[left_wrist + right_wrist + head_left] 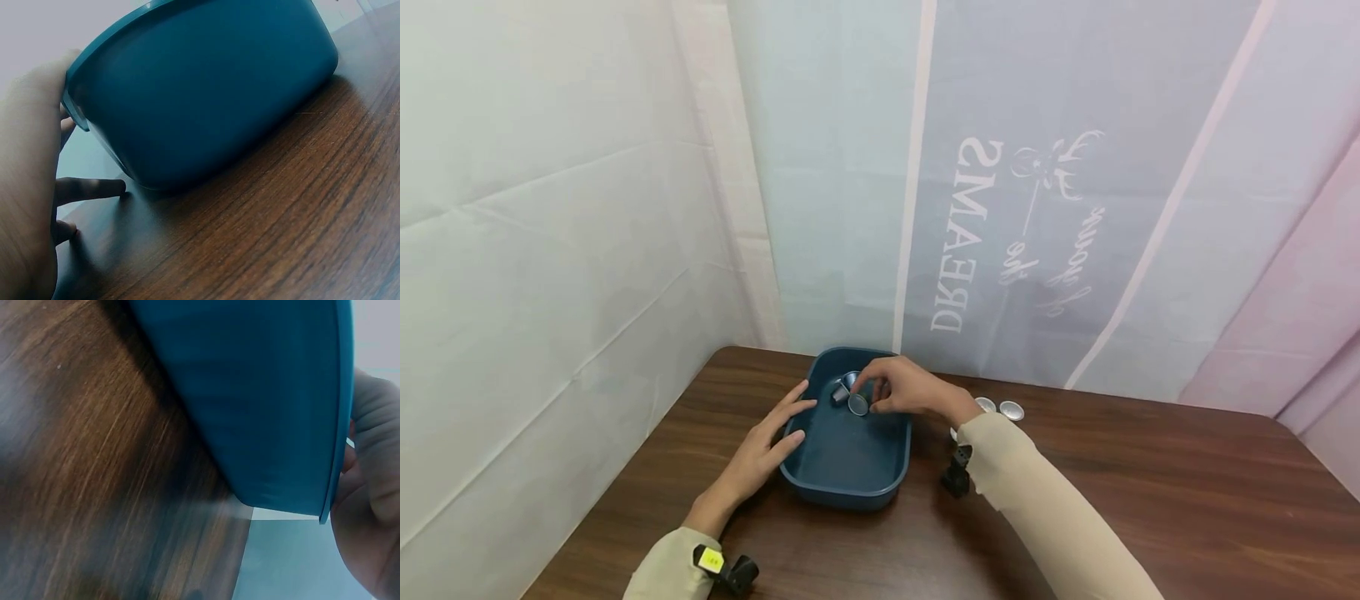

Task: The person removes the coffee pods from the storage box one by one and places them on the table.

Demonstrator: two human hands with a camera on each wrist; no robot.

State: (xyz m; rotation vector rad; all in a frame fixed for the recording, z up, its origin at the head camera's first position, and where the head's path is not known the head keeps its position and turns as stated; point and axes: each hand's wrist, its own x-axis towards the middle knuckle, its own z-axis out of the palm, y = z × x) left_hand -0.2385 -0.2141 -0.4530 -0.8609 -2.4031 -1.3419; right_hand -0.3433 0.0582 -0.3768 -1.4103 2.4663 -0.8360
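A dark blue plastic basin [842, 467] stands on the table with a few small metallic coffee capsules in it. Over its right rim reaches my right hand [910, 388], thumb and index finger pinching a coffee capsule [858, 406] whose round silver lid faces up. Just beyond the fingertips lie other capsules [840, 393], partly overlapping. My left hand [762, 446] rests against the basin's left rim, fingers spread and fairly straight. From the left wrist, some of its fingers [94, 187] show low beside the basin wall. In the right wrist view the basin wall hides the fingertips and the capsule.
Several more silver-lidded capsules [1011, 410] lie on the wooden table [1150, 483] right of the basin, partly hidden by my right forearm. A printed curtain [850, 208] hangs behind the table, and pale cloth [550, 250] hangs along the left side.
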